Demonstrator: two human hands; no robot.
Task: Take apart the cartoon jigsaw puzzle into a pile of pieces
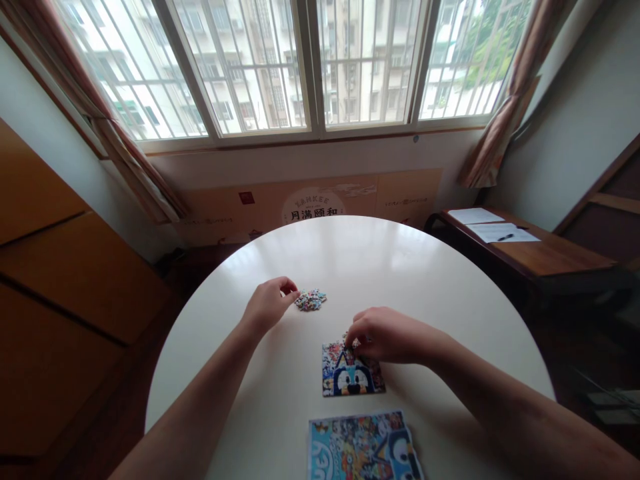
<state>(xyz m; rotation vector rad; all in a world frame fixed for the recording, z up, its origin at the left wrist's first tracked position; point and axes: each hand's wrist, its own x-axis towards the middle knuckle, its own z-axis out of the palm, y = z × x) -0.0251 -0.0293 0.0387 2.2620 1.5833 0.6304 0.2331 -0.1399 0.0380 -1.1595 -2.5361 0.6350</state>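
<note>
Pieces (311, 301) lie between puzzle (354, 379) and table's (415, 273) far edge, our left hand (270, 300) at them. Our right hand (381, 333) bends over the puzzle; we cannot tell either grip.

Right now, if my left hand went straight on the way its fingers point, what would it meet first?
Most likely the pile of loose puzzle pieces, directly ahead of your left hand. They may already be touching; depth is unclear from this one view.
</note>
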